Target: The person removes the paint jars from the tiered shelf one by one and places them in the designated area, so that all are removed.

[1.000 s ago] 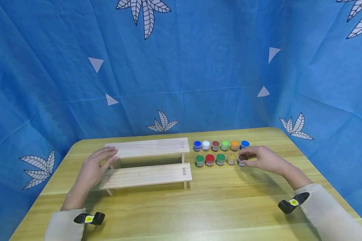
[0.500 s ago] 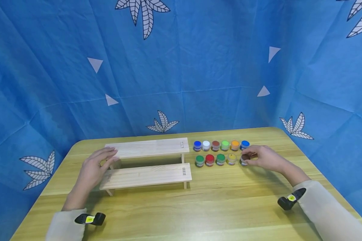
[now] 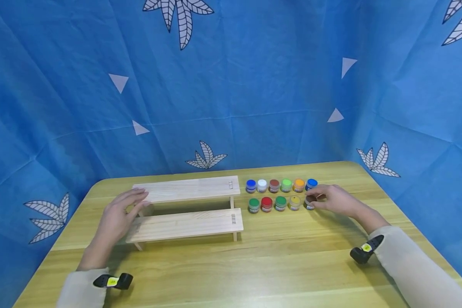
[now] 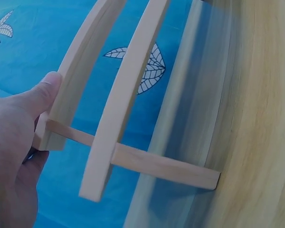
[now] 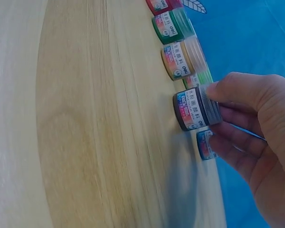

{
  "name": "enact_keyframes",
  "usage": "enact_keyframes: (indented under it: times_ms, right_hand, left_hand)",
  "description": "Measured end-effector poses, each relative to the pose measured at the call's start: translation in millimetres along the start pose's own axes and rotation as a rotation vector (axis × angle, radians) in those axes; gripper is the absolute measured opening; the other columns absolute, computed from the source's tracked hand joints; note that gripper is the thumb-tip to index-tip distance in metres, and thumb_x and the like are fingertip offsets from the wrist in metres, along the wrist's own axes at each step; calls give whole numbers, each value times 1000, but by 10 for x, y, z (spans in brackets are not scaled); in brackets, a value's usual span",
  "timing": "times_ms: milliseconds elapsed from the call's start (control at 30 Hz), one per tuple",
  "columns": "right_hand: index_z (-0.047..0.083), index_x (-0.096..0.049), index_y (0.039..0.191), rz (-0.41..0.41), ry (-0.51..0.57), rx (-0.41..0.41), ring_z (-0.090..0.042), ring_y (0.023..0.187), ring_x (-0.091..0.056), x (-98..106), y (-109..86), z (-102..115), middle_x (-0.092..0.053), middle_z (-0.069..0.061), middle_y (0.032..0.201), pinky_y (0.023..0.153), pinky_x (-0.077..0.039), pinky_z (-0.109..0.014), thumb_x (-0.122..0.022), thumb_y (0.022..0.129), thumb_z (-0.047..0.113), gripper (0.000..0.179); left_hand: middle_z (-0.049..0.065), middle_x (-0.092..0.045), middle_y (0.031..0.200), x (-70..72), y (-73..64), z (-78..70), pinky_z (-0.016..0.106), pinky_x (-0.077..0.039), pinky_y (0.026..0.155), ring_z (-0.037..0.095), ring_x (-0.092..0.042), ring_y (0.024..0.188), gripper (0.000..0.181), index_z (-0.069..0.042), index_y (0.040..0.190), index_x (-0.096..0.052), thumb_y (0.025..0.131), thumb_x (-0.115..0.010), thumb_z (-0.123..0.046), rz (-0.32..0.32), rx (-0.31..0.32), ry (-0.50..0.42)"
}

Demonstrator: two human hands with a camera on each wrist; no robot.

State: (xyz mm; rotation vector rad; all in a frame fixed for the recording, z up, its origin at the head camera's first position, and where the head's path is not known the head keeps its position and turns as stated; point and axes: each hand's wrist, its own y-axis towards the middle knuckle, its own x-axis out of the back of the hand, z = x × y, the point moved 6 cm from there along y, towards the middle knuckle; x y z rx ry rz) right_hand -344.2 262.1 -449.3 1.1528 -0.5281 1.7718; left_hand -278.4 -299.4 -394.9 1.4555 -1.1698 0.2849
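Note:
A two-step wooden display rack (image 3: 188,224) stands on the table's left half. My left hand (image 3: 117,214) holds the left end of its back, higher board (image 3: 192,189). In the left wrist view the thumb (image 4: 50,83) lies against the board's edge, and the other fingers are partly hidden behind it. At the right end of the front row, my right hand (image 3: 336,201) pinches a dark-lidded paint jar (image 5: 192,109) between thumb and fingers. This jar is upright, beside the yellow paint jar (image 3: 294,203) with a small gap.
Several paint jars form two rows right of the rack, including a red jar (image 3: 267,204) in front and a white jar (image 3: 262,185) behind. A blue jar (image 3: 311,184) sits just behind my right fingers. Blue cloth (image 3: 277,85) hangs behind the wooden table (image 3: 246,273).
My right hand has slid the dark-lidded paint jar slightly right, widening its gap from the yellow one. My left hand keeps its place on the rack.

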Motion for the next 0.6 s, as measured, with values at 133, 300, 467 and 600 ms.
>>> enact_keyframes:
  times_ms: [133,300,467,600]
  right_hand:
    - [-1,-65,123,1,26,-10,-29,101,-65,-15,15,-17,-68,-9,109,85,-56,-46,-70,91,16,37]
    - [-3,-64,123,5,46,-10,-30,102,-64,-50,28,-25,-67,-10,110,86,-56,-44,-69,92,13,36]
    - [-4,-62,125,4,55,-9,-33,104,-64,-74,37,-18,-66,-15,114,89,-55,-47,-69,92,14,39]
    - [-1,-60,130,-39,9,-12,-39,110,-60,-43,22,1,-62,-19,124,92,-52,-53,-69,93,21,44]
  left_hand:
    - [13,-63,127,10,5,-2,57,-43,99,38,-54,122,31,-5,119,-70,93,-69,-21,42,2,11]
    - [15,-61,130,11,29,-21,61,-42,98,40,-51,124,36,-4,123,-67,95,-67,-27,106,7,49]
    - [16,-59,133,3,16,-66,61,-41,99,41,-49,125,42,-4,126,-65,93,-68,-29,150,-4,82]
    - [16,-58,133,1,2,-119,61,-40,100,40,-48,127,42,-6,127,-65,92,-70,-29,151,-32,89]
